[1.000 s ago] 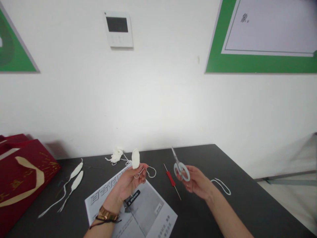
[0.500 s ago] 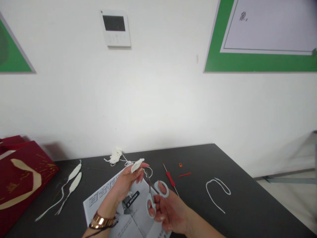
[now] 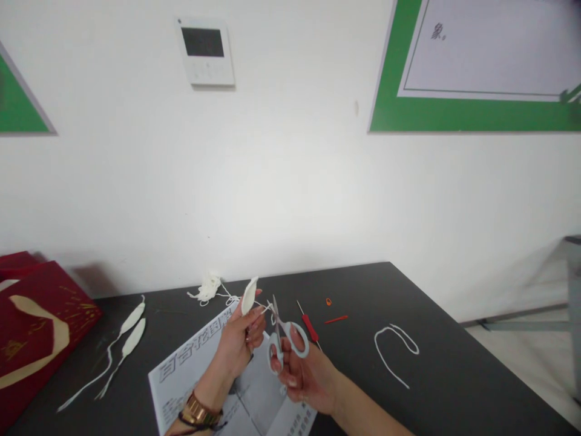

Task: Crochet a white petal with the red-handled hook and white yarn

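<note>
My left hand (image 3: 242,336) is closed on a white crocheted petal (image 3: 249,295), held upright over the printed sheet (image 3: 181,378). A white yarn strand (image 3: 260,306) runs from the petal toward the scissors. In my right hand (image 3: 306,375) are grey-handled scissors (image 3: 285,336), fingers through the loops and blades parted, pointing up. The blade tips are at the strand; whether it lies between them is hard to tell. Behind my left hand, a loose bundle of white yarn (image 3: 209,289) lies near the wall, its strand leading toward the petal.
Two finished petals (image 3: 133,338) with long tails lie left, near a red gift bag (image 3: 36,333). Right of the scissors are a red-handled crochet hook (image 3: 310,327), an orange stitch marker (image 3: 329,301) and a red needle (image 3: 336,319). A cut yarn piece (image 3: 385,362) lies farther right.
My left hand has turned the petal more upright and drawn the strand out. The scissors have risen, and their blades now point up beside the strand. The view has shifted slightly.
</note>
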The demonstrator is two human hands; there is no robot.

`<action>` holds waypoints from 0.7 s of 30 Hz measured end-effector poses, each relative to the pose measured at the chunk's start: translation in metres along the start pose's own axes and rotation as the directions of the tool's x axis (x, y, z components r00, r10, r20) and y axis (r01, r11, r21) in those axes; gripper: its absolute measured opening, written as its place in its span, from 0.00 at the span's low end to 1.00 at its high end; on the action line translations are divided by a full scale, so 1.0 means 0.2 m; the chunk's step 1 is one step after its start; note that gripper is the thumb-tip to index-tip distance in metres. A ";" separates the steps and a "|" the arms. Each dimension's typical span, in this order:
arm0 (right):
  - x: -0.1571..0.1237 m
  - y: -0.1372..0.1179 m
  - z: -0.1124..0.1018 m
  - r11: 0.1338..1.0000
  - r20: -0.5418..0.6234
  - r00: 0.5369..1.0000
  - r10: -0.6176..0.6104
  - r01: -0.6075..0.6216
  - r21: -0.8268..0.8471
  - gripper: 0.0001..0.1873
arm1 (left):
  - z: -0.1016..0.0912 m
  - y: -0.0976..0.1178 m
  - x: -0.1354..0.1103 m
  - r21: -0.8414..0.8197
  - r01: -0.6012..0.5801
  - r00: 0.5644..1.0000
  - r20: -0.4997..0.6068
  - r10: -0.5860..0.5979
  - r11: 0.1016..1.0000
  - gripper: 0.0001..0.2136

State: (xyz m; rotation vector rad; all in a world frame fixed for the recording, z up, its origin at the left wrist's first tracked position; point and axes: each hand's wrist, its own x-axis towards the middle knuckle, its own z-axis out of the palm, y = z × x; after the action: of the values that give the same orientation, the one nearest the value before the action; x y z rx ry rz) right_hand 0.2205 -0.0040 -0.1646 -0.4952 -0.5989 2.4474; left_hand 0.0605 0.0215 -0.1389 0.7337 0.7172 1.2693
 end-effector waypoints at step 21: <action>-0.04 0.04 0.04 0.983 -0.002 0.993 -0.122 0.121 -0.139 0.25 | 0.00 -0.07 0.01 0.225 -0.033 0.999 0.031 0.027 0.974 0.15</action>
State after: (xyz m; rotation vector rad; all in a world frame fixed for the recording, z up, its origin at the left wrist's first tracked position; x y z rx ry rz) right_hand 0.2199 -0.0162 -0.1608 -0.5115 -0.7761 2.2969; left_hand 0.0680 0.0216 -0.1506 0.9481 0.8393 1.2145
